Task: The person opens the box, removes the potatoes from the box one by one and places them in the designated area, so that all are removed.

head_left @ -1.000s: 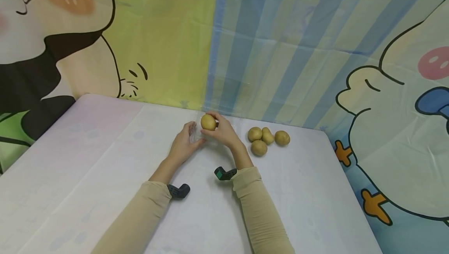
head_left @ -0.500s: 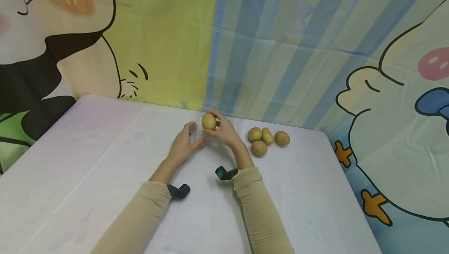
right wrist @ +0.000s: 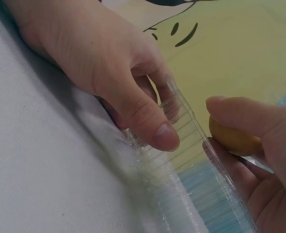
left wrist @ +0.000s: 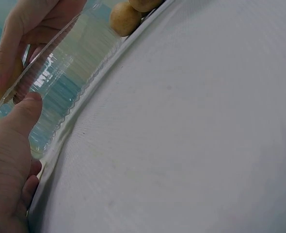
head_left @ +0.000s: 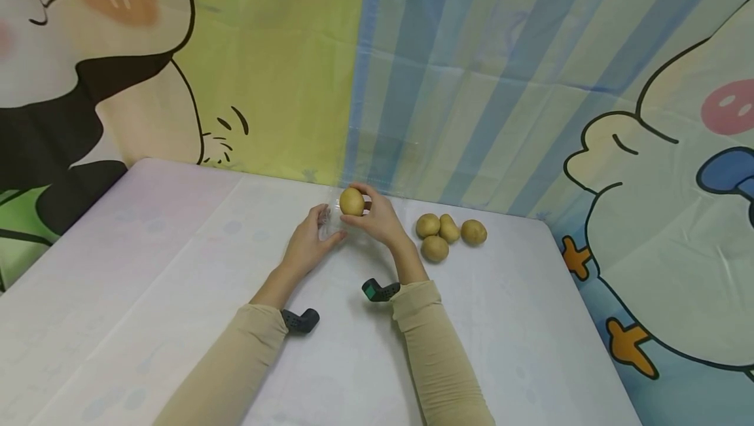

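Note:
My left hand [head_left: 308, 239] grips the left end of a clear plastic container [left wrist: 55, 92], its thumb over the near rim. The container has ribbed walls and sits near the far table edge. Over it, my right hand [head_left: 379, 220] holds a round yellow-brown potato [head_left: 351, 202] between thumb and fingers. In the right wrist view that potato [right wrist: 235, 140] shows just beyond the container's rim, partly covered by the thumb. Several more potatoes [head_left: 435, 249] lie close together on the table, right of the right hand.
A white cloth covers the table [head_left: 518, 321]. Right behind its far edge hangs a printed curtain [head_left: 283, 86] with cartoon figures and blue stripes. Both wrists wear black camera mounts [head_left: 302, 321].
My right hand and the potato have shifted very slightly up and to the right. The left hand keeps its grip on the container, and the potatoes on the table have not moved.

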`<state>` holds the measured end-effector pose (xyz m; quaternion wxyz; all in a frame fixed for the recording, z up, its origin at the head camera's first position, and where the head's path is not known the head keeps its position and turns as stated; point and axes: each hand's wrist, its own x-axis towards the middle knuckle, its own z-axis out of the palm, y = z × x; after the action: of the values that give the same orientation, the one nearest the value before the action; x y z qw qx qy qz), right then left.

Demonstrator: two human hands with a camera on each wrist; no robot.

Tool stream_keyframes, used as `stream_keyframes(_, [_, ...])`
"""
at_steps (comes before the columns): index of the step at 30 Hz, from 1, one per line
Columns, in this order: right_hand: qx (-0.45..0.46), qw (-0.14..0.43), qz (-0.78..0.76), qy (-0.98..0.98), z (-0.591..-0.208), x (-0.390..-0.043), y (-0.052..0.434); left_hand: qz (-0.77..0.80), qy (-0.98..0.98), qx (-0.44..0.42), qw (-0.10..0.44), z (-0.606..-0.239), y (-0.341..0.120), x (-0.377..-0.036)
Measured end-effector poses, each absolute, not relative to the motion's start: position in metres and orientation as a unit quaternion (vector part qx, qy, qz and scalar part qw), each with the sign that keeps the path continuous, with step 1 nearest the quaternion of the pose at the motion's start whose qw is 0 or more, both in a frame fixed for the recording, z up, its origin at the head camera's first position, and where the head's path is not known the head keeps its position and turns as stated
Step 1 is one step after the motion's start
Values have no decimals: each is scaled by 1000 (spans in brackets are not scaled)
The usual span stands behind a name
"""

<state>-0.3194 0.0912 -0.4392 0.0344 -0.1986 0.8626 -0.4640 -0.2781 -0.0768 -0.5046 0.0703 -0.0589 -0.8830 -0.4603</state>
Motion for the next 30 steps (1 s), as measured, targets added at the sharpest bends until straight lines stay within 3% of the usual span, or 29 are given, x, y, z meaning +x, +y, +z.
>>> stream_keyframes(30, [-205,17,-482,852,-434,-316,96,-469,-878,-62,75,-504,-78,-277])
